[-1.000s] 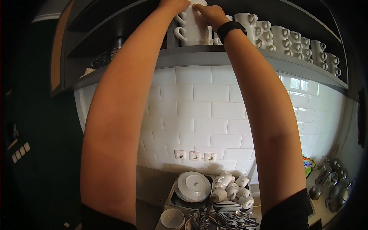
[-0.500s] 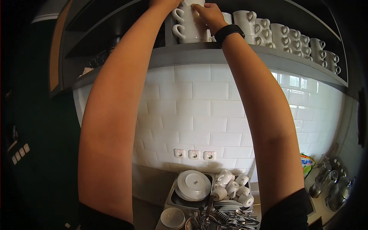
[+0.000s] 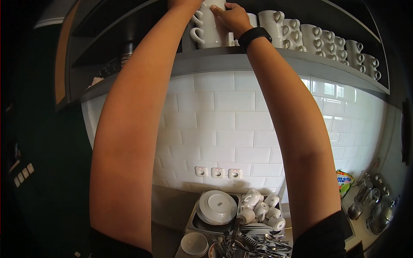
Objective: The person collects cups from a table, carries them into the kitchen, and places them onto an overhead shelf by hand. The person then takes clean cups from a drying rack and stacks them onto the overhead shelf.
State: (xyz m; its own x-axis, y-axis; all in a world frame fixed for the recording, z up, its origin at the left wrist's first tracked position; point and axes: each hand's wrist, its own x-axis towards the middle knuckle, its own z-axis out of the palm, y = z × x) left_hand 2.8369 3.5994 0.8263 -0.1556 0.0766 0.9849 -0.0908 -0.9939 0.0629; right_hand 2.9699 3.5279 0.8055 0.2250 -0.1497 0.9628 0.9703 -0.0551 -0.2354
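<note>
A stack of white mugs (image 3: pixel 213 30) stands on the grey shelf at the top of the view, handles facing left. My right hand (image 3: pixel 233 18) wraps its right side, thumb lying across the front and the other fingers partly hidden behind. Up at the frame's edge, my left hand (image 3: pixel 186 3) meets the upper left of the same stack. Most of its fingers are cut off or hidden, so its grip does not show. The top of the stack also lies outside the view. Beside my right wrist are more stacked white mugs (image 3: pixel 272 26).
Further mug stacks (image 3: pixel 310 38) line the shelf (image 3: pixel 206 62) to the right. Below are white plates (image 3: pixel 218 203), a tub of jumbled mugs (image 3: pixel 261 210), bowls (image 3: pixel 194 244) and heaped cutlery (image 3: pixel 258 247). Metal pots (image 3: pixel 381 215) stand at lower right, near wall sockets (image 3: pixel 217 173).
The mug stack and my right hand have shifted slightly left along the shelf. My left forearm has moved a little to the right. The view has shifted slightly.
</note>
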